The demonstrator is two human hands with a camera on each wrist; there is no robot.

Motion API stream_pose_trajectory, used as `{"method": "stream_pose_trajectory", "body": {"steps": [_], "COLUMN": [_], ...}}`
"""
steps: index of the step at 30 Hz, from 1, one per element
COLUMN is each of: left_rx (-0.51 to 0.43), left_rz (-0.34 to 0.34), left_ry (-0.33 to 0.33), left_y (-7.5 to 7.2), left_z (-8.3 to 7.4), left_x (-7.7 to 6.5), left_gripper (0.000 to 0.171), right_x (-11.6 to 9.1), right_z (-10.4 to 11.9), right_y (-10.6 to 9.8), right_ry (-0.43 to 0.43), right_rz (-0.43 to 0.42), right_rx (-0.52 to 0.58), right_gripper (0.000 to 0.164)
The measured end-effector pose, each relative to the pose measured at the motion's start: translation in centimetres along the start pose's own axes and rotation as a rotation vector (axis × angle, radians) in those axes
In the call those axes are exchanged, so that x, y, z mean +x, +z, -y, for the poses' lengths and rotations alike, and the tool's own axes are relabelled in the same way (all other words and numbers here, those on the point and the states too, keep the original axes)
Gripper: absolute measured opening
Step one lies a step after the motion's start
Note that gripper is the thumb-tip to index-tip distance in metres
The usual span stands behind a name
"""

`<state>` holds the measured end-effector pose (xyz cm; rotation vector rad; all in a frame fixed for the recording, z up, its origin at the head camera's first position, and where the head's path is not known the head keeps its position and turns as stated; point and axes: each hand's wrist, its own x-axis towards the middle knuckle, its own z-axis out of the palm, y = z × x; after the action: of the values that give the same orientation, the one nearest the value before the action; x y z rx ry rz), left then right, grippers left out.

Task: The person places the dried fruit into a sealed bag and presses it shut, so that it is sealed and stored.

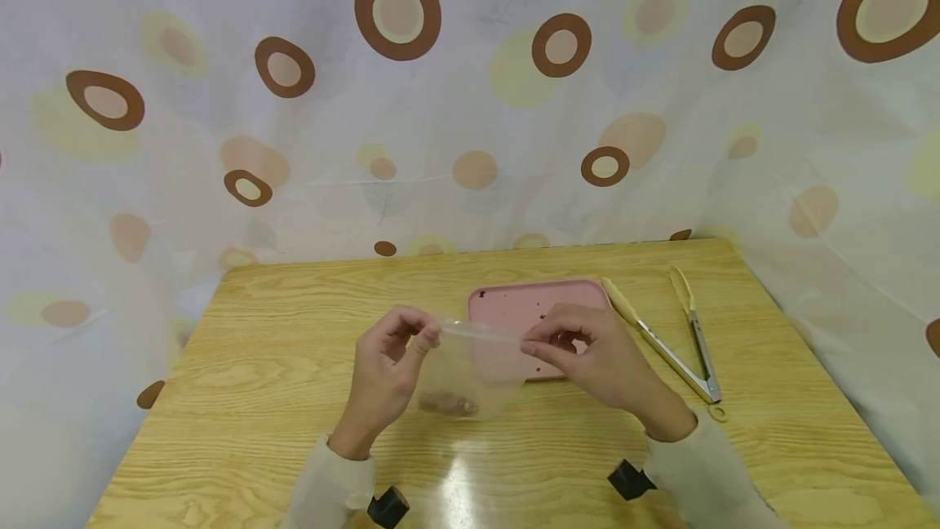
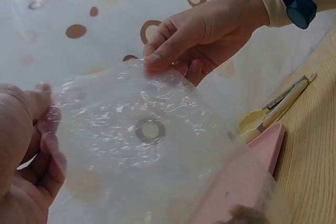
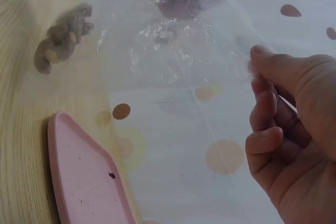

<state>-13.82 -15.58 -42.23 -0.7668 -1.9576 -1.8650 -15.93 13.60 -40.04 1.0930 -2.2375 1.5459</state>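
A clear plastic bag (image 1: 470,366) hangs above the table, its top edge stretched between both hands. At the bag's left top corner, the left hand (image 1: 389,362) pinches the plastic between thumb and fingers. The right hand (image 1: 587,349) pinches the opposite top corner. Several brown lumps (image 3: 63,38) lie together at the bottom of the bag; their exact kind cannot be told. Behind the bag is a pink tray (image 3: 84,182) with dark crumbs scattered on it, partly covered by the right hand in the head view.
Metal tongs (image 1: 705,366) with cream-coloured tips lie spread on the wooden table (image 1: 279,349), right of the tray. A small tan ring (image 1: 717,412) is by their hinge end. A white sheet (image 1: 455,104) with brown circles stands behind the table and along its sides.
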Motion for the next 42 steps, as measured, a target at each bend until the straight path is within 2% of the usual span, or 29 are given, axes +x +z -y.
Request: {"method": "stream_pose_trajectory", "body": {"steps": [7, 18, 24, 28, 34, 38, 42], "left_rx": [-0.041, -0.030, -0.013, 0.001, -0.043, -0.081, -0.083], "left_rz": [0.116, 0.133, 0.151, 0.154, 0.170, 0.173, 0.187], "left_ry": [0.037, 0.079, 0.086, 0.091, 0.052, 0.035, 0.042], "left_y": [-0.4, -0.4, -0.2, -0.2, -0.4, -0.4, -0.1], "left_z": [0.2, -0.2, -0.4, -0.5, -0.5, -0.1, 0.2], "left_x": [-0.3, -0.2, -0.3, -0.3, -0.2, -0.2, -0.3], "left_gripper": [0.004, 0.010, 0.013, 0.013, 0.007, 0.005, 0.010], "right_x": [0.1, 0.4, 0.7, 0.7, 1.0, 0.9, 0.3], "right_z": [-0.2, 0.1, 0.0, 0.1, 0.8, 1.1, 0.8], "right_y": [-0.1, 0.1, 0.5, 0.6, 0.6, 0.4, -0.4], "right_ry": [-0.012, -0.022, -0.030, -0.037, -0.041, -0.009, 0.037], "right_rz": [-0.027, -0.035, 0.005, 0.002, -0.010, -0.020, 0.003], "right_rx": [-0.022, -0.020, 0.016, 0.048, 0.053, 0.028, -0.001], "right_gripper": [0.028, 0.032, 0.030, 0.031, 0.034, 0.033, 0.031]}}
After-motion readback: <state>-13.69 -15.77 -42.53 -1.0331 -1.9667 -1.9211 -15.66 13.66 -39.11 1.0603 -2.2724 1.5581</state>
